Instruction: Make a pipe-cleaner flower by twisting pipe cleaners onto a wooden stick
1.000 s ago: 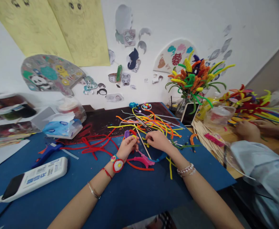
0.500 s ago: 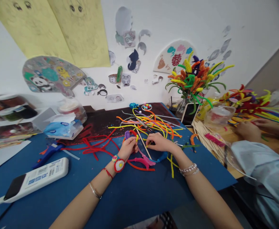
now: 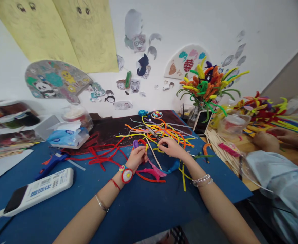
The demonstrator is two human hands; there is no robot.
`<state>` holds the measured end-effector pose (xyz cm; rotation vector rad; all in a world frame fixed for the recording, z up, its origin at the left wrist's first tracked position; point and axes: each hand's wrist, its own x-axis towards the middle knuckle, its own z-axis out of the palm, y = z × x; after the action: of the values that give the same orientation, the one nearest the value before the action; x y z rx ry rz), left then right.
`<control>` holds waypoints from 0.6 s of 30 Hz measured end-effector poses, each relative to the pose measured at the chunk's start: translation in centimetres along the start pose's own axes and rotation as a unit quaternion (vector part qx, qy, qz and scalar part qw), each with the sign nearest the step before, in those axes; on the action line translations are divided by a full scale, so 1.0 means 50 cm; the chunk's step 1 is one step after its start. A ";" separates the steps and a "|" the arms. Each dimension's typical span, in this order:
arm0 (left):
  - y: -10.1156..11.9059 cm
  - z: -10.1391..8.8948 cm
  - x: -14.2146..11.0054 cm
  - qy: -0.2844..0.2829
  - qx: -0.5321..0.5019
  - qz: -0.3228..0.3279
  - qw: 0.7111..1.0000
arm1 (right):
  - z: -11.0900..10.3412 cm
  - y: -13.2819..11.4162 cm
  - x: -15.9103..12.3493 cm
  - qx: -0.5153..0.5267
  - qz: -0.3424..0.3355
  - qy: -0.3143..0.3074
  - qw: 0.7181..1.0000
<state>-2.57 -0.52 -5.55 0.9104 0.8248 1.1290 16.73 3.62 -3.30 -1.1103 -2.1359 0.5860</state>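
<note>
My left hand [image 3: 136,156] is closed around a short, bent yellow pipe cleaner [image 3: 147,147], whose tip sticks up past the thumb. To its right, my right hand [image 3: 173,148] is closed in a pinch, with a bit of yellow pipe cleaner at the fingertips; whether it is the same piece I cannot tell. Beside the left hand is a purple pipe cleaner loop [image 3: 135,144]. Below and between the hands lie a pink pipe cleaner bundle [image 3: 152,173] and a blue twisted piece [image 3: 173,167]. A wooden stick [image 3: 152,152] runs between the hands.
Loose yellow and orange pipe cleaners [image 3: 164,130] pile behind the hands, red ones [image 3: 100,156] to the left. A glue gun [image 3: 49,164], white device [image 3: 39,191] and tissue pack [image 3: 67,135] lie left. Right are a phone [image 3: 202,122], pipe-cleaner flowers [image 3: 207,81] and another person's hands [image 3: 273,139].
My right hand has moved slightly up and away from the table, fingertips now higher. My left hand stays almost where it was, still holding the yellow pipe cleaner.
</note>
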 end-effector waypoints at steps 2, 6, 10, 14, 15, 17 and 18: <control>-0.003 -0.001 0.001 0.001 0.002 0.005 1.000 | 0.005 -0.008 0.001 0.128 0.041 -0.015 0.991; -0.009 -0.004 0.003 0.003 0.021 0.013 1.000 | 0.033 -0.030 -0.001 0.341 0.081 -0.049 0.935; -0.015 -0.006 0.006 0.008 0.064 0.038 0.997 | 0.067 -0.045 -0.004 0.403 0.097 -0.062 0.908; -0.019 0.000 0.004 0.034 0.125 0.089 0.988 | 0.086 -0.049 -0.004 0.404 0.090 -0.024 0.910; -0.019 0.002 0.003 0.042 0.137 0.102 0.984 | 0.089 -0.048 -0.004 0.398 0.086 -0.015 0.913; -0.020 0.008 -0.001 0.058 0.158 0.125 0.978 | 0.095 -0.046 -0.003 0.383 0.075 0.000 0.921; -0.020 0.011 -0.003 0.063 0.169 0.134 0.974 | 0.097 -0.044 -0.002 0.374 0.068 0.006 0.925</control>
<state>-1.76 -0.93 -6.22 1.2715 1.0420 1.3125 12.08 1.91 -5.25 -0.8077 -1.5806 1.3152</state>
